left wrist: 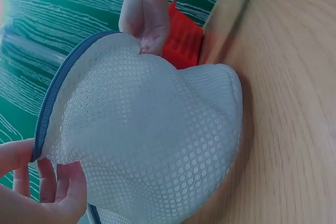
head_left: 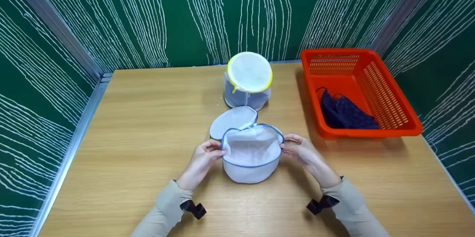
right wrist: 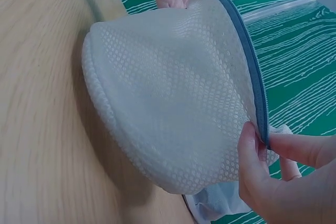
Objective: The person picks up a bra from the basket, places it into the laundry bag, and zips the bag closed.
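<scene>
A white mesh laundry bag (head_left: 250, 172) with a blue-grey zipper edge stands on the table, its mouth unzipped and its round lid (head_left: 230, 121) folded back to the far left. My left hand (head_left: 200, 159) pinches the left side of the rim between thumb and fingers. On the opposite side, my right hand (head_left: 302, 153) pinches the rim too. Both wrist views show the honeycomb mesh wall (left wrist: 152, 114) bulging between the hands, with the zipper tape (right wrist: 247, 51) along the top edge.
Behind the bag stands another mesh bag (head_left: 249, 71) with a yellow zipper, its lid on top. At the right is an orange plastic basket (head_left: 371, 132) holding dark navy cloth (head_left: 345, 112). Green, white-streaked walls (head_left: 193, 18) border the wooden table (head_left: 148, 110).
</scene>
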A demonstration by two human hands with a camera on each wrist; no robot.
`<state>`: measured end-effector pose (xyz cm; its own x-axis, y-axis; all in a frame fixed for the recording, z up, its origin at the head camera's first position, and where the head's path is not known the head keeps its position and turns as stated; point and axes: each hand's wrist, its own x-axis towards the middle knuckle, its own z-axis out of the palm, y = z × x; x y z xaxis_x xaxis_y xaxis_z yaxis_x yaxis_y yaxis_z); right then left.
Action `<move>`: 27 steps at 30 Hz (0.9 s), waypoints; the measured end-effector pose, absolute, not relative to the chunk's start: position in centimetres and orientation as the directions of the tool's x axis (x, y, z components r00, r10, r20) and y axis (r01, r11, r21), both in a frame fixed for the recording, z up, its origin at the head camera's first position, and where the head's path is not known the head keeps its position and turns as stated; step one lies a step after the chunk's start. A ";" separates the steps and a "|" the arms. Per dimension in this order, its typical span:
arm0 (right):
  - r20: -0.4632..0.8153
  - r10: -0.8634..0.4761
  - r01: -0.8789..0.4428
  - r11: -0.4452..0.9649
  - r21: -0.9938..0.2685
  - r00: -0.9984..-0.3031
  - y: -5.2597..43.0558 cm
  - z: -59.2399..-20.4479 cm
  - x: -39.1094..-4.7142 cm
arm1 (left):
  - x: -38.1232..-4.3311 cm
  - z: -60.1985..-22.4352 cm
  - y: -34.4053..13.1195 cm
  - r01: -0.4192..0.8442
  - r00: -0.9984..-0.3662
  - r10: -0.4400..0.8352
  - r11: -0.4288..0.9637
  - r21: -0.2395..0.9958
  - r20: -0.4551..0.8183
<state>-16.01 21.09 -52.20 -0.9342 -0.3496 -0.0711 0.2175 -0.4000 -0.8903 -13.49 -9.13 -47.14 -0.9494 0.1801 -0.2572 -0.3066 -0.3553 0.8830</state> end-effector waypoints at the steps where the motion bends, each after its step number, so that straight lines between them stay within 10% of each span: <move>1: -0.075 -0.349 0.218 -0.392 -0.894 -0.934 21.2 -52.2 -16.0 | -13.5 -47.2 -9.1 -0.306 -0.949 0.183 -0.354 0.884 -0.255; 18: -0.266 -0.245 0.338 -0.330 -0.881 -0.932 20.6 -48.0 -14.4 | -13.3 -47.8 -8.8 -0.327 -0.940 0.211 -0.316 0.891 -0.270; 27: -0.230 -0.189 0.241 -0.038 -0.970 -0.955 21.4 -46.6 -14.5 | -13.2 -47.8 -8.7 -0.319 -0.940 0.220 -0.308 0.896 -0.259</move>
<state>-14.49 21.35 -46.56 -0.9546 -0.1887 -0.2304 0.2415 -0.0375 -0.9697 -13.19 -8.67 -47.76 -0.9404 0.2205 -0.2588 -0.3190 -0.3085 0.8962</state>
